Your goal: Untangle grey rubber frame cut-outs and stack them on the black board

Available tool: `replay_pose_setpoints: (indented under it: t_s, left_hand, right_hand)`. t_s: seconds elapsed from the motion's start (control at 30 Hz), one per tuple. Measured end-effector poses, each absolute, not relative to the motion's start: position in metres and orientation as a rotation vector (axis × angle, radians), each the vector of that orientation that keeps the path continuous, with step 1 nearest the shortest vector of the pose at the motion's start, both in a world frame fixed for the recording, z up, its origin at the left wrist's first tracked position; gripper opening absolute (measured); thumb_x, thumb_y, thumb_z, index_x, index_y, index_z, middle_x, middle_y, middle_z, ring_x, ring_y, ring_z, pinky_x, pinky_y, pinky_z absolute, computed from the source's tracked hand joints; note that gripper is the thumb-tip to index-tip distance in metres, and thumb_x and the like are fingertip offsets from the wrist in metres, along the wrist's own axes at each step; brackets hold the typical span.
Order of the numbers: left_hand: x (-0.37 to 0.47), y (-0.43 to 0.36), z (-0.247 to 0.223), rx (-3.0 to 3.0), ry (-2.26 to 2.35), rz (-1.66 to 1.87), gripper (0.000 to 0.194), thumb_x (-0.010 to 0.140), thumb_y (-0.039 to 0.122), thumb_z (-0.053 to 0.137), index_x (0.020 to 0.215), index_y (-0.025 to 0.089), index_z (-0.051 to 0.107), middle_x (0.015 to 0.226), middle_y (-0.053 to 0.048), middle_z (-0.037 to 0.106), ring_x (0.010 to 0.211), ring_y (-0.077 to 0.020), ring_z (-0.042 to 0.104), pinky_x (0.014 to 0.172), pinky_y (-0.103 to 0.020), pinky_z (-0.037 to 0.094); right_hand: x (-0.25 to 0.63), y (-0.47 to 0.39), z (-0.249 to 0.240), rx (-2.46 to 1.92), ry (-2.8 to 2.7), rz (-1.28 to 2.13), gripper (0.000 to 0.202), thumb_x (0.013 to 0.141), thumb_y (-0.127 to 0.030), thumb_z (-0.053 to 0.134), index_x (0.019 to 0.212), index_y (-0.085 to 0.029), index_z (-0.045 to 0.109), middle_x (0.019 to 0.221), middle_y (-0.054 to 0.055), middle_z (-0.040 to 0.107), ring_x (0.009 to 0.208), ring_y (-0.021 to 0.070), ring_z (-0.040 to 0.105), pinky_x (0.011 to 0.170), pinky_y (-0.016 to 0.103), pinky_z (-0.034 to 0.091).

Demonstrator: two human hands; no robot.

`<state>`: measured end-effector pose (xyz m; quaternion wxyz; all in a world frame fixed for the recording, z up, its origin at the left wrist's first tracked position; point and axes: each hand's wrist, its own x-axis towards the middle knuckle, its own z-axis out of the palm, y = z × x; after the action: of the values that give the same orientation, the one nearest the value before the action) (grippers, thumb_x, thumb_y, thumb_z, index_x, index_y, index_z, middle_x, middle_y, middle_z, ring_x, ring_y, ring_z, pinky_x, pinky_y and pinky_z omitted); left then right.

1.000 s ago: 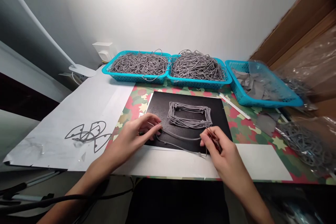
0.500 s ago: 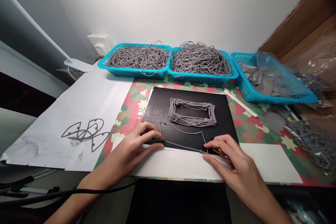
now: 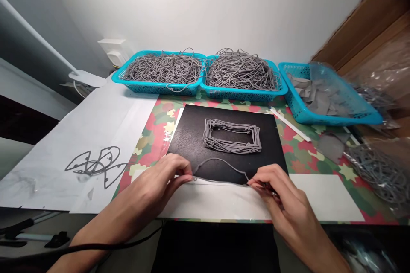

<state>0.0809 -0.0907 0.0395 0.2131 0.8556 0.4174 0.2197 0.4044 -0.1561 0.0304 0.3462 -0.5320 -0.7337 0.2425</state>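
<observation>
A thin grey rubber gasket [image 3: 216, 158], shaped as a loose frame, is stretched between my two hands over the front edge of a black board [image 3: 188, 132]. My left hand [image 3: 171, 172] pinches its left end between thumb and fingertips. At the other end, my right hand [image 3: 280, 190] pinches the right corner. Something small and dark also shows under the right-hand fingers, too hidden to name. Behind the held gasket, a stack of similar gaskets [image 3: 235, 148] lies on the board in a rough rectangle.
Two blue baskets [image 3: 160, 88] heaped with grey gaskets stand against the wall. A third blue basket [image 3: 304, 115] at right holds grey flat pieces. Loose gaskets [image 3: 109, 166] lie on white paper at left. A white strip [image 3: 291, 125] and a bagged bundle [image 3: 374, 170] are at right.
My left hand has taken hold of the gasket's left end, and both ends are now pinched. The gasket has lifted and narrowed, its far side bowing up. The view has shifted slightly.
</observation>
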Motion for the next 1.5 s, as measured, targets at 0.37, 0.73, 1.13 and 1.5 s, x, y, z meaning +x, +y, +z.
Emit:
replay_pose_setpoints:
  t_s: [0.37,0.73,1.13,1.5]
  left_hand:
    - [0.090,-0.064,0.057,1.986,1.144,0.587,0.024,0.114,0.045,0.057,0.111,0.028,0.074,0.099,-0.001,0.078,0.084,-0.0179,0.074,0.071,-0.026,0.058]
    - [0.088,-0.053,0.036,1.856,1.119,0.554,0.022,0.107,0.044,0.070,0.111,0.023,0.077,0.092,-0.001,0.076,0.076,-0.0147,0.067,0.068,-0.027,0.054]
    - [0.094,-0.061,0.028,1.811,1.190,0.791,0.012,0.106,0.035,0.073,0.105,0.024,0.080,0.100,-0.003,0.077,0.086,-0.0173,0.068,0.072,-0.029,0.053]
    - [0.101,-0.063,0.030,1.891,1.141,0.792,0.016,0.111,0.031,0.067,0.102,0.023,0.078,0.101,-0.002,0.077,0.091,-0.0178,0.071,0.078,-0.028,0.053]
  right_hand:
    - [0.395,-0.146,0.031,-1.531,-1.592,0.722,0.020,0.118,-0.038,0.053,0.104,-0.028,0.064,0.082,-0.002,0.064,0.073,0.0143,0.065,0.069,0.021,0.053]
    - [0.405,-0.136,0.020,-1.579,-1.628,0.916,0.024,0.104,-0.049,0.077,0.114,-0.028,0.071,0.110,0.002,0.070,0.065,0.0115,0.045,0.061,0.024,0.049]
    - [0.399,-0.128,0.021,-1.641,-1.733,0.691,0.018,0.114,-0.032,0.056,0.100,-0.026,0.064,0.100,0.003,0.070,0.081,0.0189,0.068,0.073,0.030,0.051]
    - [0.400,-0.132,0.014,-1.564,-1.571,0.797,0.013,0.108,-0.036,0.070,0.102,-0.025,0.076,0.097,0.002,0.068,0.069,0.0127,0.058,0.059,0.022,0.049]
